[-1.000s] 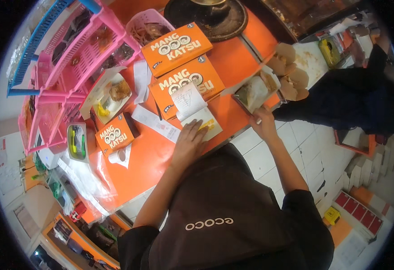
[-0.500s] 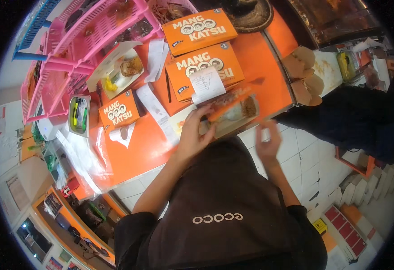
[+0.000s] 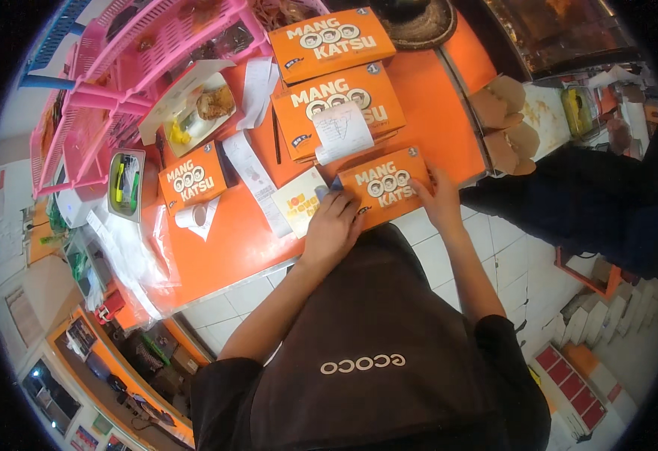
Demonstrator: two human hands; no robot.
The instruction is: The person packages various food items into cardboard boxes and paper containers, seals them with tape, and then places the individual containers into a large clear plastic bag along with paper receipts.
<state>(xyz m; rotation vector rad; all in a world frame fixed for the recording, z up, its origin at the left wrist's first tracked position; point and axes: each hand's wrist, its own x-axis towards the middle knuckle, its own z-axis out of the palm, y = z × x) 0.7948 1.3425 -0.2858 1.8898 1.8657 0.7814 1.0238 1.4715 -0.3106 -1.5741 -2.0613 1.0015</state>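
The orange box sits lidded at the worktop's edge, left hand curled at its left end, grip unclear, right hand open against its right, 1 food box not yet closed

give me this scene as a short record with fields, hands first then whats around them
left hand: at the left end of the front orange box, beside a white card
right hand: on that box's right end
front box: lid down, at the near edge of the orange table
behind it: two larger orange boxes, a paper slip on the nearer one
farther left: an open box with food, another orange box
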